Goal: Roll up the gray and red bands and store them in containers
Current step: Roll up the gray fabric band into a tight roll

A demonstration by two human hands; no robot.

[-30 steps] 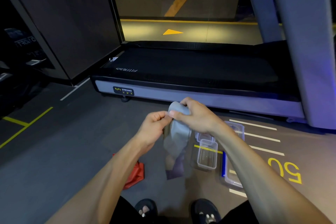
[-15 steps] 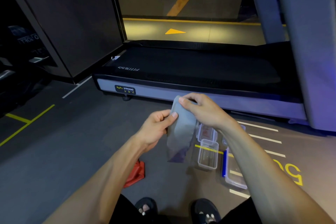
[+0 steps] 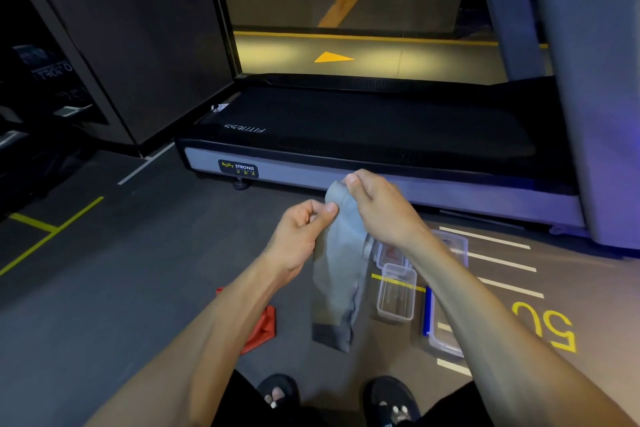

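- Hanging at the frame's centre, the gray band (image 3: 337, 274) is pinched at its top by the left hand (image 3: 301, 236) and right hand (image 3: 381, 208); rolling looks barely begun.
- Lying unrolled on the floor at 7 o'clock of it, the red band (image 3: 261, 329) waits.
- Standing at 3 o'clock, the small container (image 3: 396, 291) appears empty.

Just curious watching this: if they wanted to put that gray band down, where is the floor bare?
Bare floor lies left of the red band, out to the yellow floor lines. Right of the hanging gray band it is crowded: clear containers and lids sit close together.
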